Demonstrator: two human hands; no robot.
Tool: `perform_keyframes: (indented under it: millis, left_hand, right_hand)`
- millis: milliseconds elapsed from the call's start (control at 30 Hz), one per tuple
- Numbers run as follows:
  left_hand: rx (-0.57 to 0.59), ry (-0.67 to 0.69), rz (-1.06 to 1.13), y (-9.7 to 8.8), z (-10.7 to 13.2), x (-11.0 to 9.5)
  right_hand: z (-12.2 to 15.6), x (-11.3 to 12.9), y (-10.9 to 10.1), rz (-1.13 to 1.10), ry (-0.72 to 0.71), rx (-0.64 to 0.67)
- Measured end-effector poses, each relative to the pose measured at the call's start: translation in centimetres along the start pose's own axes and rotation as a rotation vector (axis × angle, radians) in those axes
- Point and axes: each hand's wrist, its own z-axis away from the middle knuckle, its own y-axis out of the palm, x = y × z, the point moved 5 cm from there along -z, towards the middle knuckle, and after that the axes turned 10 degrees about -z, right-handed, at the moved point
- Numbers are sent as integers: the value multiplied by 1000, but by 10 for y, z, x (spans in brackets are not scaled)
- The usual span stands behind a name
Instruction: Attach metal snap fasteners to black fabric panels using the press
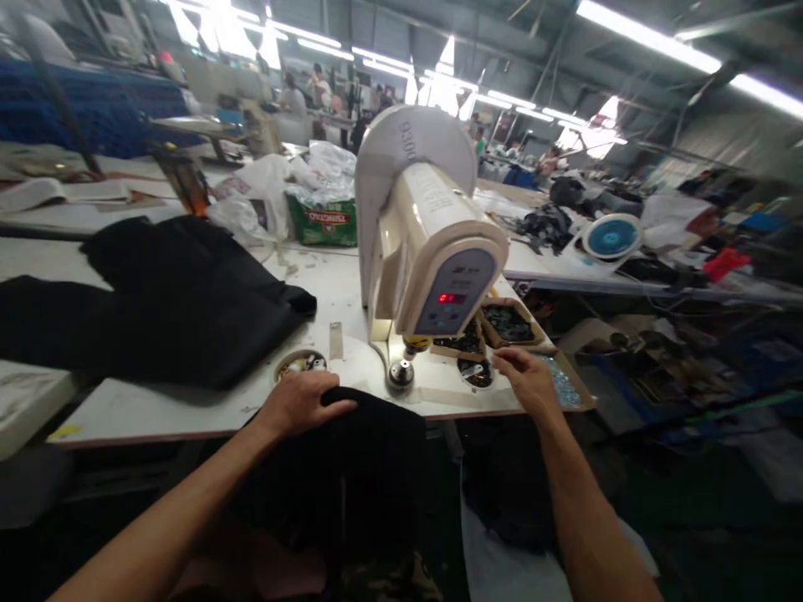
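Observation:
My left hand (299,403) is closed on the edge of a black cloth piece (376,443) that hangs over the table's front edge. My right hand (525,374) is at the right of a round dish of small dark parts (475,372), thumb and fingers drawn together; whatever is between them is too small to make out. Between my hands stands a cream button-attaching press (432,226) with a lit red display. Its round metal lower die (401,374) sits on the tabletop, with nothing visible on it. The cloth lies just in front of the die.
A dish of mixed small parts (301,364) is left of the press. Cardboard boxes hold black parts (508,322) and shiny metal pieces (561,383). A pile of black cloth (188,301) covers the table's left. Behind are a green box (323,221) and a blue fan (611,237).

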Motion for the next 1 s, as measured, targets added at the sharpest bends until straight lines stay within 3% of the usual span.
perform_keyframes:
  millis: [167, 300, 533, 733, 1000]
  left_hand:
    - [-45, -1, 17, 0, 2, 1]
    - [-64, -2, 35, 0, 2, 1]
    - [-46, 1, 45, -3, 1, 0]
    - [-54, -1, 59, -1, 2, 2]
    - [-21, -14, 43, 3, 2, 3]
  right_hand:
    - [39, 15, 107, -466, 155, 114]
    - [48, 17, 152, -555, 200, 131]
    - [47, 18, 166, -621, 276, 120]
    - [41, 26, 172, -514, 200, 193]
    - [37, 19, 182, -563, 278, 335]
